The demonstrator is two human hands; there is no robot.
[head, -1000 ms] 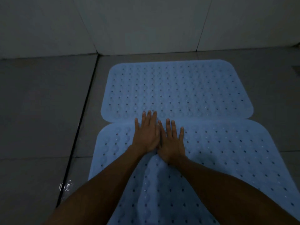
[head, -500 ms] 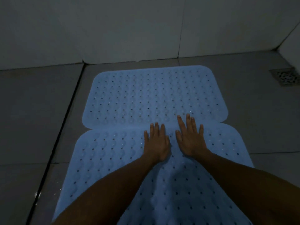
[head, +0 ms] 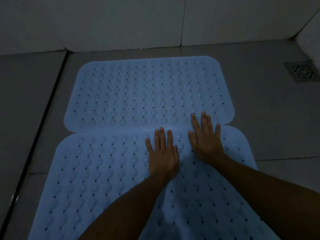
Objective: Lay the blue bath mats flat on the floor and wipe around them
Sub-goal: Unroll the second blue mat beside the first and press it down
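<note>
Two pale blue bath mats with rows of small holes lie on the grey tiled floor, end to end. The far mat (head: 147,90) lies flat near the wall. The near mat (head: 97,174) overlaps its front edge slightly and has a raised fold between my forearms. My left hand (head: 162,153) presses flat on the near mat, fingers straight. My right hand (head: 206,137) lies flat with spread fingers across the seam, its fingertips on the far mat.
A metal floor drain (head: 302,71) sits at the right, close to the wall corner. A dark groove (head: 41,129) runs along the floor left of the mats. White wall tiles (head: 155,21) stand just behind the far mat.
My right hand has slid to the right and forward along the seam, away from my left hand. My left hand stays pressed in much the same place. The view has shifted a little.
</note>
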